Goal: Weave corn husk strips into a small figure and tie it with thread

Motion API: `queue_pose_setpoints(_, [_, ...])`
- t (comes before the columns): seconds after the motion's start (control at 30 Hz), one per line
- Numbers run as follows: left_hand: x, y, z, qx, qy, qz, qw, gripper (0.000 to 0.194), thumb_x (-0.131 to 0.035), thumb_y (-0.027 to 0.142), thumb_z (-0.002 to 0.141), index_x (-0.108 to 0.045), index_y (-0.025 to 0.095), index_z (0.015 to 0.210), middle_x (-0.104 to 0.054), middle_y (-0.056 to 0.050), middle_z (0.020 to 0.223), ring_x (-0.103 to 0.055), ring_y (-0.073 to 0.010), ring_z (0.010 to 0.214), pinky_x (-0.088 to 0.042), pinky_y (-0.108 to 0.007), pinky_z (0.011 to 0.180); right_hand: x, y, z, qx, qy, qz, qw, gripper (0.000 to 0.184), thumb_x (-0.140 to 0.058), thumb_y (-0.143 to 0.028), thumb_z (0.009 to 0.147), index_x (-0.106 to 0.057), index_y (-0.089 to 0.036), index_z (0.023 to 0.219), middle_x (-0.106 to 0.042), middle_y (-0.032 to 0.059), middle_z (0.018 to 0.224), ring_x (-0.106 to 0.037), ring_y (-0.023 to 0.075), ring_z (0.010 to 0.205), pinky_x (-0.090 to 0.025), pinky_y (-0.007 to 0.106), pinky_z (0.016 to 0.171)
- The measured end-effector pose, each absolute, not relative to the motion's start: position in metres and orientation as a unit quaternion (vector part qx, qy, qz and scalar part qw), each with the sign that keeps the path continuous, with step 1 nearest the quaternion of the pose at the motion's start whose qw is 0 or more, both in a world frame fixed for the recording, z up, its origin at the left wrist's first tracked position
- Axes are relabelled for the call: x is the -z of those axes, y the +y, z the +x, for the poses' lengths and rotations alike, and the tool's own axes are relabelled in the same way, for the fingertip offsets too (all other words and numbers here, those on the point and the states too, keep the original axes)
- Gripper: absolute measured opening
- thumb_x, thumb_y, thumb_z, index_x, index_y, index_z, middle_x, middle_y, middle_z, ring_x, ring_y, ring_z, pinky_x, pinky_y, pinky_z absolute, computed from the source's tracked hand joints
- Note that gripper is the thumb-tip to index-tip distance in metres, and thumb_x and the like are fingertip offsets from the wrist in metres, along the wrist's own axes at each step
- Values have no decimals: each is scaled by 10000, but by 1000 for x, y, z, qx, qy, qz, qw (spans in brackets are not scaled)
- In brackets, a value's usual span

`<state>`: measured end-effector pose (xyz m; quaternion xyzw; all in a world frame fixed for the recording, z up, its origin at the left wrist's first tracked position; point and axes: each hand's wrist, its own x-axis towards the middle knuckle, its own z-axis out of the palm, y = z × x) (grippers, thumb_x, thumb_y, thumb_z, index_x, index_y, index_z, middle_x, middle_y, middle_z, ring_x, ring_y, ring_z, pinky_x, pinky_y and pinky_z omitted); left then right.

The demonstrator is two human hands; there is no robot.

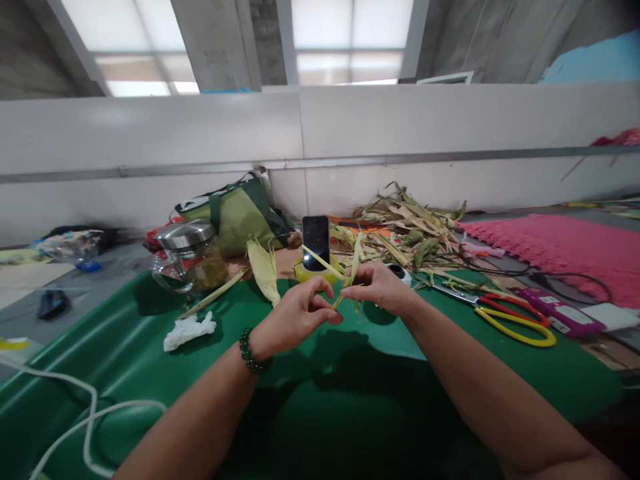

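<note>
Free mat (305, 393) below left hand (290, 317) (phone (316, 239) beyond)

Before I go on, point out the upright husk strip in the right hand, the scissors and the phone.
Husk strip (357, 256): head view, its upright upper part.
Scissors (485, 312): head view, yellow handle's base.
Phone (316, 241): head view, dark screen.

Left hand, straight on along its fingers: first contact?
Probably the husk strips pinched in the right hand, with that hand just beyond. They sit right at the left hand's fingertips; I can't tell from this view whether they already touch.
</note>
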<state>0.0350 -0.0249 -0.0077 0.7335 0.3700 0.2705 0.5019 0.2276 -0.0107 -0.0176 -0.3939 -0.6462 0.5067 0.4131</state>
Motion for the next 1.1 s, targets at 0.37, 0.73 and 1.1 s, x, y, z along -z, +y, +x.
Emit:
queue_pose_setpoints(0.37, [-1, -26, 29, -241, 369, 756, 485, 212, -649, 245, 722, -452, 183, 769, -695, -4, 635, -604, -136, 604, -354, -214, 529, 21, -7, 232, -491, -635, -422, 422, 309, -796, -351, 515, -624, -131, 648, -491, -49, 536, -393, 59, 497, -278, 210, 479])
queue_pose_setpoints(0.73, [11, -14, 27, -281, 337, 738, 513, 399, -731, 379, 687, -546, 164, 967, -691, -64, 866, -642, -205, 868, -463, -285, 705, 22, -6, 227, -487, -650, -365, 455, 271, -786, -358, 570, -655, -142, 667, -592, -9, 636, -503, 100, 595, -378, 238, 561])
queue_pose_setpoints(1.1, [0, -22, 32, -267, 320, 806, 420, 234, -593, 287, 780, -703, 171, 610, -724, -126, 895, -449, -300, 1273, -490, -294, 730, 25, -14, 218, -499, -669, -373, 405, 228, -747, -326, 597, -621, -141, 640, -556, -33, 563, -466, 79, 523, -335, 217, 507])
